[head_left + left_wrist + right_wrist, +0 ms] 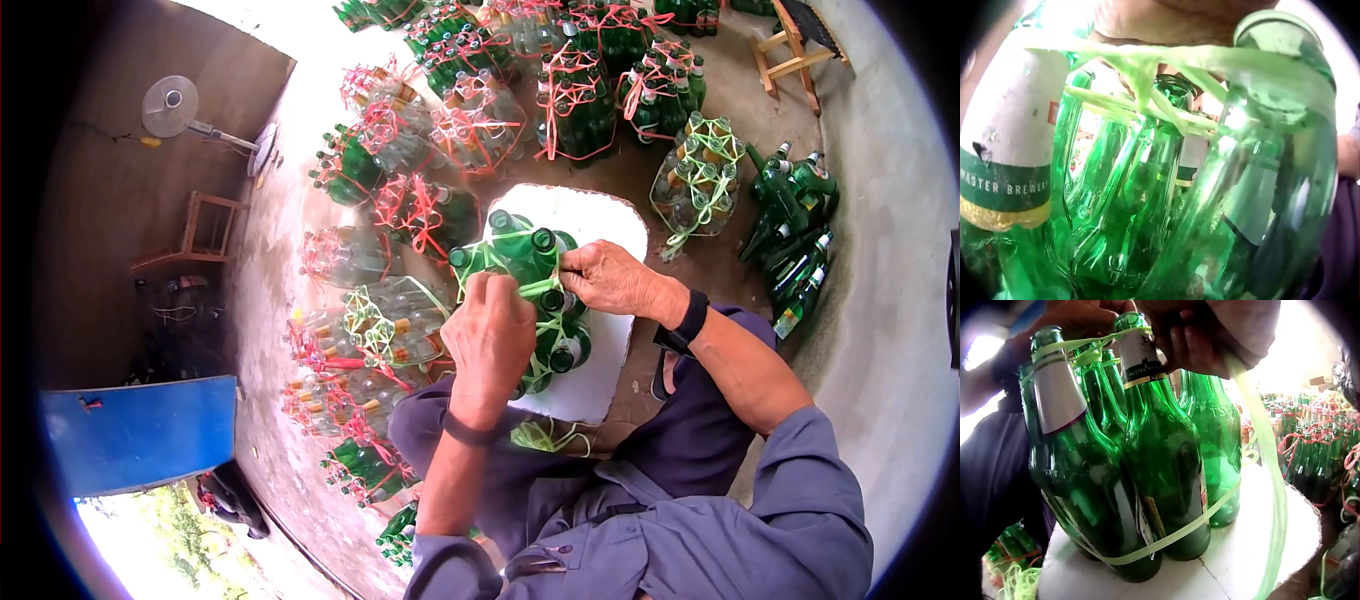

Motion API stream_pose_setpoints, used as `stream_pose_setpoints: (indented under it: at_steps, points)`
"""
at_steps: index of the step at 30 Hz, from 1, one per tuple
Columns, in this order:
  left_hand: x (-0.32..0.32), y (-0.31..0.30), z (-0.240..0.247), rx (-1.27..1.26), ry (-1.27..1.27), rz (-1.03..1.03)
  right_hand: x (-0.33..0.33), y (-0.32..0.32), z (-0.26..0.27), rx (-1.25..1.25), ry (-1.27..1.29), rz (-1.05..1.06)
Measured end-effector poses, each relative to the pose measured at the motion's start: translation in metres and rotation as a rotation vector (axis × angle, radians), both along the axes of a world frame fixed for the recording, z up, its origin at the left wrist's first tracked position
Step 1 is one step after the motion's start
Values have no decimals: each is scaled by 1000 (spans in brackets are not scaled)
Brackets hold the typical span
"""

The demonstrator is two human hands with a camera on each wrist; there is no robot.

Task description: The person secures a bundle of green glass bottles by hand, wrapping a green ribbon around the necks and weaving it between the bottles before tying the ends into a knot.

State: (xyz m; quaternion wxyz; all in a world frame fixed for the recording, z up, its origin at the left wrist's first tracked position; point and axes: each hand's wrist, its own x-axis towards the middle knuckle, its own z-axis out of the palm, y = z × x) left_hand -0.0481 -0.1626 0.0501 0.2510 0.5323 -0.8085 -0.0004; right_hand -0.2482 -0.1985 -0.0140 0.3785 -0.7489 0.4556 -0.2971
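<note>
A bundle of green glass bottles (pixel 515 245) stands upright on a white board (pixel 615 215). Light green plastic strap (pixel 1147 56) weaves between the necks, and another loop circles the lower bodies in the right wrist view. My left hand (pixel 490 335) is curled over the near-left necks, gripping the strap there; its fingertips are mostly hidden. On the other side, my right hand (pixel 615 278) pinches the strap beside a neck, knuckles bent. From that hand a long loose length of strap (pixel 1266 437) hangs down past the board's edge.
Bundles of clear bottles (pixel 480 120) and green bottles tied with red strap crowd the floor to the left and ahead. Loose green bottles (pixel 790 220) lie by the right wall. A wooden stool (pixel 795 60) stands at the far right, and loose green strap (pixel 545 436) lies below the board.
</note>
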Motion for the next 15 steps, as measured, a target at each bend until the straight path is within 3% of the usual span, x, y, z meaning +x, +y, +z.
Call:
stream_pose_setpoints:
  at_steps: [5, 15]
  points:
    - [9, 0, 6, 50, -7, 114, 0, 2, 0, -45, -9, -3]
    - [13, -12, 5, -1, 37, 85, 2, 7, 2, -89, -36, -28]
